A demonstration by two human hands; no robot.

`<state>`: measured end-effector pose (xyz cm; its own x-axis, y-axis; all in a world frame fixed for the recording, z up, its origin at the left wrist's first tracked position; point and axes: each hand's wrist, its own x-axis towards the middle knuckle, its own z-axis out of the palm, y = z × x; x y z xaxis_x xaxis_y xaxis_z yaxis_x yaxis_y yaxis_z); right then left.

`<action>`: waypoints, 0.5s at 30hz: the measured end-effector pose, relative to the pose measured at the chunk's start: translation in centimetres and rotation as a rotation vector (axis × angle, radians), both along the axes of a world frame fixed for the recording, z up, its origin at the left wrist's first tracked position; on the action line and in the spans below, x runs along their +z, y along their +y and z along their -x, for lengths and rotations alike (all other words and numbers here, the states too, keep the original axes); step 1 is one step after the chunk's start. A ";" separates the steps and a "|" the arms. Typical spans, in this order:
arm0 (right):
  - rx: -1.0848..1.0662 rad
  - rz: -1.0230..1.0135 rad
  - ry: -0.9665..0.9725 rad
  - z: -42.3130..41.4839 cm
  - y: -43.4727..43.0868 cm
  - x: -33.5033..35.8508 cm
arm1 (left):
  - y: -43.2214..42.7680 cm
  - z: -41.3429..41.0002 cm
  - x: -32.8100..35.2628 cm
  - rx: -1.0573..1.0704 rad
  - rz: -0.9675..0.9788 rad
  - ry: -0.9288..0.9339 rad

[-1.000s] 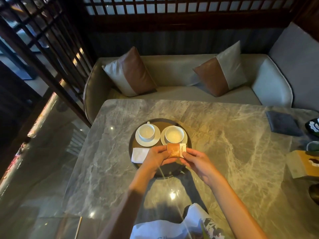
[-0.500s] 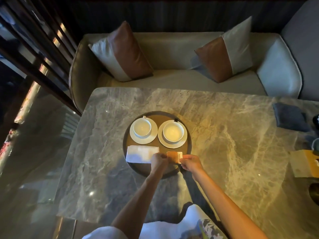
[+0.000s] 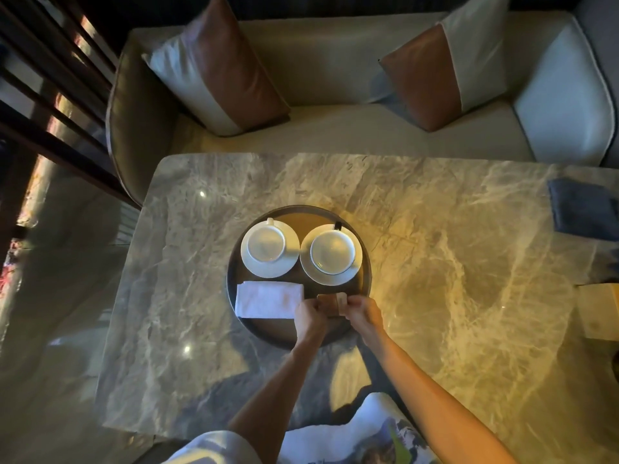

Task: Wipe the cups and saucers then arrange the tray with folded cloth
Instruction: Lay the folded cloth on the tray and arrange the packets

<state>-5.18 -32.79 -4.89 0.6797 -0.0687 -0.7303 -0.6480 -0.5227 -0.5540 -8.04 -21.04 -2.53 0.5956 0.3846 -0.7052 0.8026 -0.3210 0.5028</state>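
A round dark tray (image 3: 365,262) sits mid-table. At its back stand two white cups on white saucers, the left cup (image 3: 267,244) and the right cup (image 3: 332,252). A folded white cloth (image 3: 268,299) lies flat in the tray's front left. Just right of it, low over the tray, is a small orange-brown packet (image 3: 331,302). My left hand (image 3: 310,318) pinches its left end and my right hand (image 3: 363,311) pinches its right end. The fingers hide the packet's lower part.
The marble table (image 3: 452,296) carries a folded dark blue cloth (image 3: 584,211) at the far right edge and a yellowish box (image 3: 599,309) below it. A sofa with two brown-and-white cushions (image 3: 217,68) lines the far side. A wooden screen stands left.
Both hands brought the packet down from above the tray's front toward the tray floor beside the white cloth. The camera tilted further downward over the table.
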 end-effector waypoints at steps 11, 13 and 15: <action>0.049 0.165 -0.008 -0.2 0.3 0.9 | -0.3 0.0 -0.6 0.026 -0.039 -0.041; 0.047 0.154 -0.015 -0.1 0.2 0.8 | -0.3 0.0 -0.7 0.033 -0.037 -0.035; 0.039 0.120 -0.030 0.1 0.1 0.8 | -0.3 0.0 -0.8 0.030 -0.026 -0.033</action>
<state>-5.26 -32.65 -4.12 0.7052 -0.1274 -0.6975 -0.6100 -0.6106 -0.5051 -8.03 -21.31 -3.35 0.6062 0.4204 -0.6751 0.7953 -0.3103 0.5208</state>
